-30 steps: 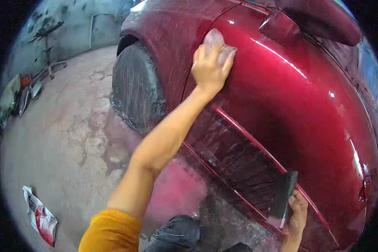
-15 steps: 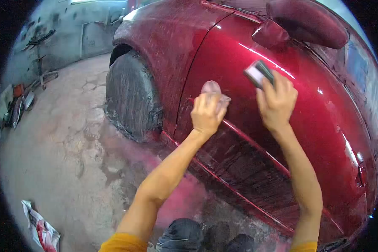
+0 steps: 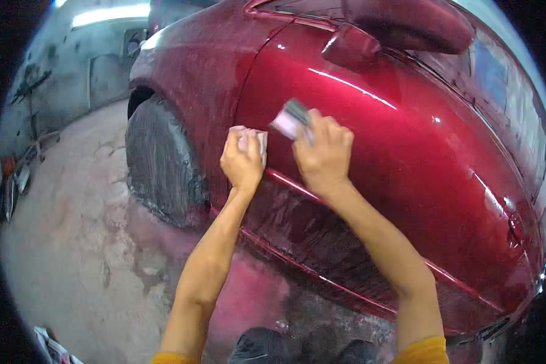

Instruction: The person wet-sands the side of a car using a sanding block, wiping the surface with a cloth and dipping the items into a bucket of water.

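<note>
In the head view my left hand grips a crumpled pale pink cloth against the front edge of a glossy red car door. My right hand has its fingers around a small flat block, dark green on one side and pale on the other. The block is blurred by motion and lies close to the upper door surface; whether it touches the paint I cannot tell. A bright strip of light reflects on the door above it. Lower down, the door looks dull and streaked below a shiny moulding line.
A side mirror juts out above the door. The front wheel is wrapped in dark sheeting. Stained concrete floor spreads to the left, with several objects by the wall and crumpled printed paper at the lower left.
My view has shifted, so the car sits further left and slightly lower. My right hand has moved left with the block, nearer my left hand. The cloth looks more bunched up.
</note>
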Action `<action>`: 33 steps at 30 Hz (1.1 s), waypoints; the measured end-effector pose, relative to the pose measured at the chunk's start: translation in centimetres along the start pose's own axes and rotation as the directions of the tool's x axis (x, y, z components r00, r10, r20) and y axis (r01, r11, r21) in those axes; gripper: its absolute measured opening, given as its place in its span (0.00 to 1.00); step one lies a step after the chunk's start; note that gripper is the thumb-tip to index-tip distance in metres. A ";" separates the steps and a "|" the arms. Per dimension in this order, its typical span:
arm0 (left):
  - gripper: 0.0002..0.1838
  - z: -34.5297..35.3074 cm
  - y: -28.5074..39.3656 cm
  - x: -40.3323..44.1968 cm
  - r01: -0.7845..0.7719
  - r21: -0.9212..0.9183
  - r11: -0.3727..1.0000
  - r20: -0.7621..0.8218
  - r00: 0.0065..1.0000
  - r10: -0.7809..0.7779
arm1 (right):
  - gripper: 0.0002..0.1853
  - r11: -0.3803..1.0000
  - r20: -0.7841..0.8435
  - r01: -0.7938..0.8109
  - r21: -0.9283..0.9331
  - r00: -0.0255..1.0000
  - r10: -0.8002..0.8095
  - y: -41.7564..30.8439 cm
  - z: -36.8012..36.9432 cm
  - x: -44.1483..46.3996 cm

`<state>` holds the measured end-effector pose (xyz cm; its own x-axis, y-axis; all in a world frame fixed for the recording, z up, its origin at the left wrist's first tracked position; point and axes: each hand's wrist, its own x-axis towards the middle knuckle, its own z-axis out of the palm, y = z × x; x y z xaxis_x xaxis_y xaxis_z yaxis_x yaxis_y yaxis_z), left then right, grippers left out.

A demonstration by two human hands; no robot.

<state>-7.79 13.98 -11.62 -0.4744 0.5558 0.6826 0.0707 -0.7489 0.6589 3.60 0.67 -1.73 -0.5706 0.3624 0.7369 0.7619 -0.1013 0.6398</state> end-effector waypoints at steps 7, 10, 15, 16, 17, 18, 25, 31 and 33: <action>0.14 -0.8 -1.1 1.8 -0.149 0.106 0.983 0.055 0.988 0.144 | 0.19 0.987 -0.026 0.160 -0.026 0.987 -0.161 2.6 -1.3 -1.2; 0.13 1.6 3.0 7.0 -0.322 0.042 0.946 0.067 0.945 0.319 | 0.20 0.988 -0.086 0.112 -0.108 0.989 -0.121 4.7 1.2 8.2; 0.17 3.2 6.5 12.6 -0.210 0.070 0.975 0.072 0.976 0.205 | 0.15 0.956 0.093 -0.056 -0.287 0.992 0.085 5.4 4.4 17.5; 0.17 3.1 6.0 12.3 -0.213 0.044 0.976 0.084 0.974 0.209 | 0.14 0.951 0.110 -0.081 -0.299 0.987 0.119 5.6 4.4 18.6; 0.16 2.9 5.3 12.0 -0.239 0.020 0.971 0.077 0.969 0.237 | 0.16 0.961 0.160 -0.109 -0.254 0.975 0.153 5.8 4.5 19.5; 0.14 2.8 4.7 11.7 -0.261 -0.007 0.965 0.063 0.963 0.261 | 0.16 0.967 0.119 -0.074 -0.243 0.987 0.106 5.6 4.6 19.3; 0.15 0.8 -0.5 5.5 -0.130 0.022 0.991 -0.046 0.990 0.131 | 0.26 0.952 0.013 0.304 -0.046 0.953 -0.304 3.6 4.5 9.3; 0.17 0.1 -1.1 3.3 0.039 0.135 0.990 -0.041 0.999 -0.034 | 0.18 0.971 0.056 0.037 -0.236 0.998 -0.024 1.4 5.4 15.8; 0.17 0.0 -1.3 2.5 0.102 0.084 0.991 -0.108 0.990 -0.092 | 0.21 0.970 0.071 0.242 -0.035 0.968 -0.240 -1.6 5.8 9.7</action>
<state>-9.06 16.35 -10.76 -0.5707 0.5805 0.5808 0.0954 -0.6556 0.7491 -1.33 9.70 3.13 -0.7134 0.4408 0.5448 0.5896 -0.0427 0.8066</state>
